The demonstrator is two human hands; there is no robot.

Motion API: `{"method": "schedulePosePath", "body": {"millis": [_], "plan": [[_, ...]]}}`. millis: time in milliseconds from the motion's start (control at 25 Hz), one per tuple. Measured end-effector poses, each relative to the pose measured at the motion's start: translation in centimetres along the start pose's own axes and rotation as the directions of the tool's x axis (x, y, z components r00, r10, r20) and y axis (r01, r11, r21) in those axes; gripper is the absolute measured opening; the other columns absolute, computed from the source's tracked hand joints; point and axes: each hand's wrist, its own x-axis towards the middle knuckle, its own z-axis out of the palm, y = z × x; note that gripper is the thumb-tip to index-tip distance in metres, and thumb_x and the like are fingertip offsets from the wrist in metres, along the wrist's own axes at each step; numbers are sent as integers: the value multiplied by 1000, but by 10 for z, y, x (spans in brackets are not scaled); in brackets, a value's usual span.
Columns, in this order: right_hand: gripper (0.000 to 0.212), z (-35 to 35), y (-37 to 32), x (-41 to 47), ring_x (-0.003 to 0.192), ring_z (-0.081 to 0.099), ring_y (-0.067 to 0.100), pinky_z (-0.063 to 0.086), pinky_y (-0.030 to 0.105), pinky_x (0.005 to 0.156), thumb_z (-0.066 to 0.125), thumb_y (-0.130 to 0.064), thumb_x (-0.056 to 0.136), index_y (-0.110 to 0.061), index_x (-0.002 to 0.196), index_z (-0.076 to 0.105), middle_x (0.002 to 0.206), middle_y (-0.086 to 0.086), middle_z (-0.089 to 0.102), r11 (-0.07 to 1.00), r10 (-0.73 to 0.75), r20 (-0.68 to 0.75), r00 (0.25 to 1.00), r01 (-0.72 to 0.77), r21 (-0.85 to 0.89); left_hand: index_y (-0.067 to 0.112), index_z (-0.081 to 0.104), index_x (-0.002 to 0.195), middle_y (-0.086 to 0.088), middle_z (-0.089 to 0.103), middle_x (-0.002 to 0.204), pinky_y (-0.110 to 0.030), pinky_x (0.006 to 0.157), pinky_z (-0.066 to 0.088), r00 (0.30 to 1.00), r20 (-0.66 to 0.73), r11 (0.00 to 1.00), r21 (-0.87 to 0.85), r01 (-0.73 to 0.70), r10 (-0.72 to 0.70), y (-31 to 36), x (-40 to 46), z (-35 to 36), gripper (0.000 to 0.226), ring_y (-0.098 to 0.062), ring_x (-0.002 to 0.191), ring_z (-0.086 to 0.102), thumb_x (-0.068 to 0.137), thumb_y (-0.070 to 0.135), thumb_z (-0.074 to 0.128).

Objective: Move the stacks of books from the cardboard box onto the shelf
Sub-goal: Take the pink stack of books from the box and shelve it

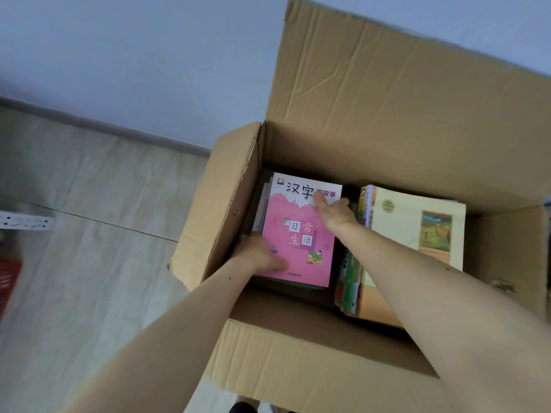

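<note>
An open cardboard box [313,362] holds two stacks of books. The left stack [298,234] has a pink book with Chinese characters on top. My left hand [258,253] grips the stack's near left edge, thumb on the pink cover and fingers down its side. My right hand [334,211] grips the stack's far right edge, thumb on the cover. The right stack [411,231] is topped by a pale yellow book with a small picture, and green spines show along its left side. My right forearm crosses over it.
The box's tall back flap [402,84] stands up against a pale blue wall. A wrinkled beige sheet covers the floor [89,234] to the left. At the left edge a white perforated metal bar [26,223] and a blurred red object [9,275] show.
</note>
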Motion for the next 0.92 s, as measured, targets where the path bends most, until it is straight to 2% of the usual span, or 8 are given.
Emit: {"method": "schedulePosePath", "body": {"millis": [120,240,320,480,600,720,800,920], "plan": [[79,11,3,9,83,56,24,38,30,74,38,-64,95,-4,145,27,129,14,56,981,80,-43,996,-71,180,19,56,117,-5,60,125,-35,94,53,997,-6,974,-215,79,-82,1,7,3,69,-24,119,58,61,34,93],[82,15,5,12,81,53,22,37,30,73,38,-68,92,-5,144,31,129,13,57,975,109,-74,991,-92,204,16,53,112,-8,62,127,-38,94,51,983,30,887,-427,176,-180,11,12,1,68,-26,121,59,59,28,95],[83,14,7,14,74,50,20,37,29,70,40,-70,90,-6,142,34,121,11,59,968,127,-68,990,-109,226,13,54,116,-10,62,129,-39,94,52,977,71,855,-474,212,-203,17,14,0,68,-27,120,60,63,30,93],[77,12,6,17,58,47,11,33,24,50,42,-71,89,-8,134,46,77,-2,50,958,154,-61,986,-134,252,10,54,129,-12,61,132,-44,101,50,971,128,795,-556,241,-204,20,14,2,75,-29,122,59,67,30,91],[74,11,7,20,57,46,11,29,24,48,43,-70,90,-9,131,50,71,-5,45,954,157,-59,986,-136,269,9,52,123,-12,59,132,-42,100,51,969,114,771,-588,245,-221,21,13,8,71,-29,123,57,68,33,90],[71,11,10,25,57,45,11,30,25,49,43,-70,90,-10,127,51,70,-6,44,954,150,-69,986,-126,271,10,56,119,-11,63,127,-43,98,52,969,124,694,-678,240,-214,18,12,16,67,-29,118,61,65,30,92],[64,11,11,27,59,46,13,33,27,53,43,-70,89,-14,119,52,74,-5,48,952,156,-64,986,-133,277,17,58,102,-9,67,118,-44,94,54,970,139,622,-747,234,-198,14,8,21,54,-27,109,65,63,24,94],[62,4,7,22,79,57,24,44,31,72,46,-67,89,-13,118,54,101,5,59,952,144,-27,989,-131,276,16,59,103,-7,71,109,-36,75,58,977,142,574,-792,207,-157,14,-2,24,55,-22,92,68,60,19,95]]}}
